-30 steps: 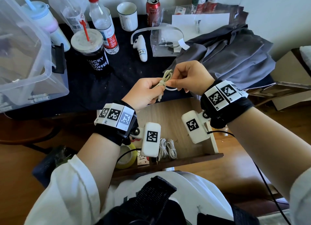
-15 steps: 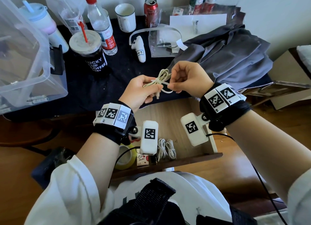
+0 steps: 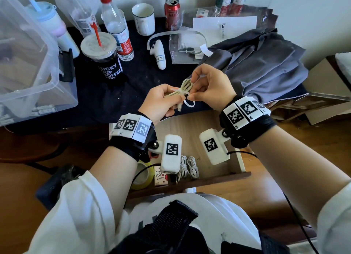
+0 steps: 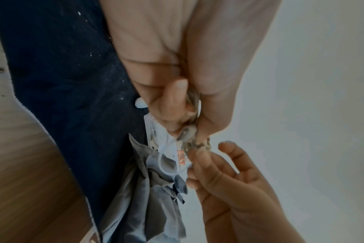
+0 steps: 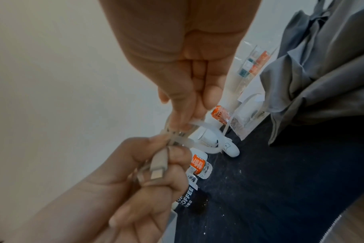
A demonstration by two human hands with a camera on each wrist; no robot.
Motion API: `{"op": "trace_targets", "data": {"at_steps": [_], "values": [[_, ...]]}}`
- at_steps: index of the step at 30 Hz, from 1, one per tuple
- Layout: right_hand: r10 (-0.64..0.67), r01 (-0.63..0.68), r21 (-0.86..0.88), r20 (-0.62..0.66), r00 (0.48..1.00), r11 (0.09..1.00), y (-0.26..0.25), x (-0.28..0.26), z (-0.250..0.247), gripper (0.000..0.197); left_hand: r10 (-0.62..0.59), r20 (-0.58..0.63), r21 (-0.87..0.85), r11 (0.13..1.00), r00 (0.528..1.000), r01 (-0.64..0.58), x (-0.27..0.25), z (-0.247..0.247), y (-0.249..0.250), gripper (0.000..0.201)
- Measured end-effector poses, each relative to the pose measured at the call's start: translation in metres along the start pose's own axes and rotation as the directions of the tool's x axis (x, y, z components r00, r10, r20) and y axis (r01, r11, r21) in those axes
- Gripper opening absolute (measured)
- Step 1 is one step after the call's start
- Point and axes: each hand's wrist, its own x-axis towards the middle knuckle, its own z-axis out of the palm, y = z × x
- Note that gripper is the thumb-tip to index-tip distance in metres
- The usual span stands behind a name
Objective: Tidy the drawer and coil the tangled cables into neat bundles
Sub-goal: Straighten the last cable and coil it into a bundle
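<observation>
A coiled beige cable hangs above the far edge of the open wooden drawer. My left hand grips one end of the coil, its plug poking out between the fingers. My right hand pinches a white zip tie looped round the coil's middle, the loop still wide. Two bundled white cables lie at the drawer's near edge, beside a yellow tape roll and a small printed card.
On the dark tabletop stand a coffee cup, bottles, a mug, a red can, a white controller and a plastic bag. A clear bin sits left, grey cloth right.
The coil has swung from upright to slanted across my hands. The zip tie loop has drawn in smaller below the bundle as my right hand pulled at it.
</observation>
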Motion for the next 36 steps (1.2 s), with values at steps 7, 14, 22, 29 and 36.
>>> {"op": "trace_targets", "data": {"at_steps": [7, 14, 22, 29, 36], "values": [[0.071, -0.058, -0.098, 0.138, 0.988, 0.994, -0.001, -0.002, 0.000, 0.026, -0.079, 0.005, 0.087, 0.993, 0.997, 0.079, -0.001, -0.013, -0.012, 0.012], [0.076, -0.035, -0.177, 0.233, 0.970, 0.984, -0.011, 0.002, 0.010, 0.014, -0.141, 0.153, 0.253, 0.962, 0.978, 0.099, -0.006, -0.016, -0.006, 0.020], [0.055, -0.039, -0.066, 0.267, 0.962, 0.997, -0.004, -0.001, 0.026, 0.018, -0.160, 0.146, 0.256, 0.959, 0.976, 0.119, -0.008, -0.020, -0.008, 0.019], [0.015, -0.027, 0.161, 0.074, 0.997, 0.987, -0.002, 0.004, 0.029, 0.029, -0.303, 0.251, 0.447, 0.879, 0.919, 0.167, -0.017, -0.007, -0.013, 0.014], [0.034, -0.044, 0.241, 0.046, 0.998, 0.970, -0.001, 0.009, 0.021, 0.029, -0.313, 0.312, 0.496, 0.859, 0.897, 0.126, -0.012, 0.001, -0.012, 0.015]]}}
